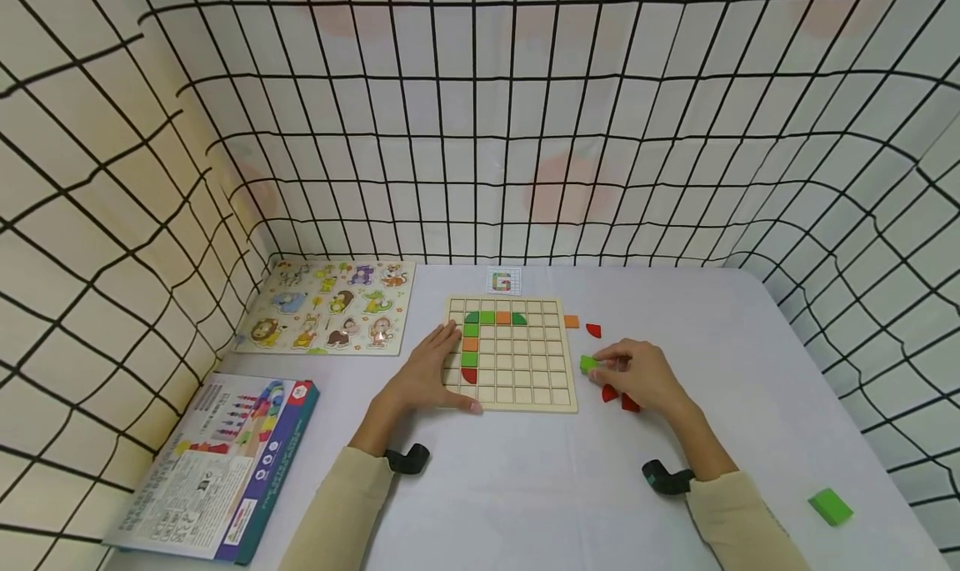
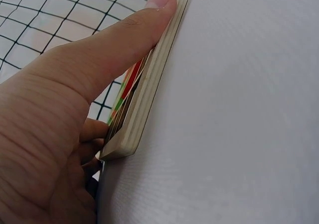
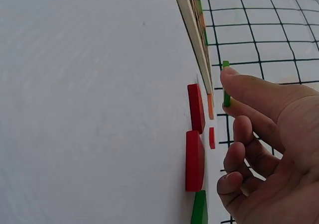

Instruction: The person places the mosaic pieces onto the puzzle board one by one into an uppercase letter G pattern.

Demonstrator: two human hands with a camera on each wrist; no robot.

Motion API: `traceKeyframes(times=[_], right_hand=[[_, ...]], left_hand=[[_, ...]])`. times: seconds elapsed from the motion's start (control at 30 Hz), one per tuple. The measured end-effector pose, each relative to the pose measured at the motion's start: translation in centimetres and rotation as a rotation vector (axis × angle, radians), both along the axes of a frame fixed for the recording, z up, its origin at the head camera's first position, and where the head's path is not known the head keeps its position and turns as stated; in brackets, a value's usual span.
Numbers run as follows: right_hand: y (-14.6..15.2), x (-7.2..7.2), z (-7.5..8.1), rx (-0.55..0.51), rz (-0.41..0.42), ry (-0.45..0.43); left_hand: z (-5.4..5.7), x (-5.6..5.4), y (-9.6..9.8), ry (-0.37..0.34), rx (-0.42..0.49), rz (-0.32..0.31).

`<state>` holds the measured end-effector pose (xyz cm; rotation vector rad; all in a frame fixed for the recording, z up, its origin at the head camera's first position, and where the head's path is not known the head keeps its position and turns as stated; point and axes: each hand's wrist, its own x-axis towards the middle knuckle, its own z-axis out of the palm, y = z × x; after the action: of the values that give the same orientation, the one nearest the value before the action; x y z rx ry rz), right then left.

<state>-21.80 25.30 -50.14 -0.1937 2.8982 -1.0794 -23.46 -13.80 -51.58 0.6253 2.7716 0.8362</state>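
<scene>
Though aloft, tile [image 1: 586, 365] beside board edge [image 1: 567, 358]

Two hands [image 1: 427, 371], one gridded board [image 1: 525, 371], eight pieces [image 1: 469, 358] on it, three loose red pieces [image 1: 593, 330], one card [image 1: 504, 282]

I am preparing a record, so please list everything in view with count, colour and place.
Board: 1, pale wood with grid, centre
Square tiles: 5, three green, two orange, on board
Rounded tiles: 3, two dark green, one red, on board
Orange tile: 1, orange, at board's right edge
Red tiles: 3, red, right of board
Green tile: 1, green, held right of board
Green block: 1, green, front right
Pattern card: 1, multicoloured, behind board
Animal puzzle: 1, multicoloured, back left
Box: 1, white, purple, teal, front left
Table: 1, white, underneath
Walls: 3, pale, black-lined, left, back, right
Sleeves: 2, beige, foreground
Wrist devices: 2, black, at sleeve ends
Left hand: 1, touching board's left side
Right hand: 1, pinching green tile
</scene>
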Motion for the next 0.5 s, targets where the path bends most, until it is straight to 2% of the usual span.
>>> traceKeyframes(times=[0.3,0.5], right_hand=[[-2.1,-0.3,0.9,-0.015,0.022,0.012],[-4.2,-0.4,1.2,-0.043,0.041,0.012]], left_hand=[[0.0,0.0,-0.2,0.010,-0.023,0.000],[0.0,0.1,-0.1,0.015,-0.005,-0.007]])
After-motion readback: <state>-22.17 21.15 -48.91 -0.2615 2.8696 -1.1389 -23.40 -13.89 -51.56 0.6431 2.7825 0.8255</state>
